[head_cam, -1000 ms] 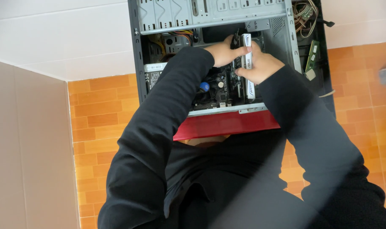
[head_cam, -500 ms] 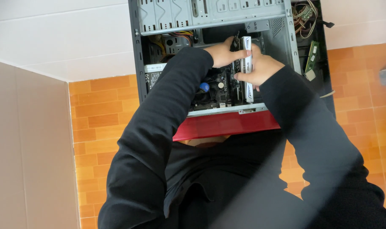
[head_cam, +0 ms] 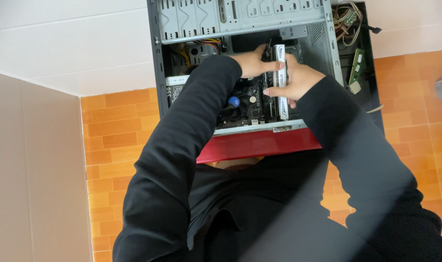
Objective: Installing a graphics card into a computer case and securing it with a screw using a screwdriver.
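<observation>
1. We see an open computer case lying at twelve o'clock in the view, its red front edge turned towards the person in black sleeves
2. The white memory stick stands on edge inside the case, at one o'clock from the blue capacitor on the motherboard
3. The left hand is at the stick's upper end, at eleven o'clock from its middle, fingers curled against that end; we cannot tell whether they truly pinch it
4. The right hand grips the stick at its middle from three o'clock, thumb and fingers closed around it
5. At one o'clock a loose bundle of wires and a green circuit board lie by the case's side
6. The case rests on orange tiles; a beige panel fills nine o'clock
</observation>
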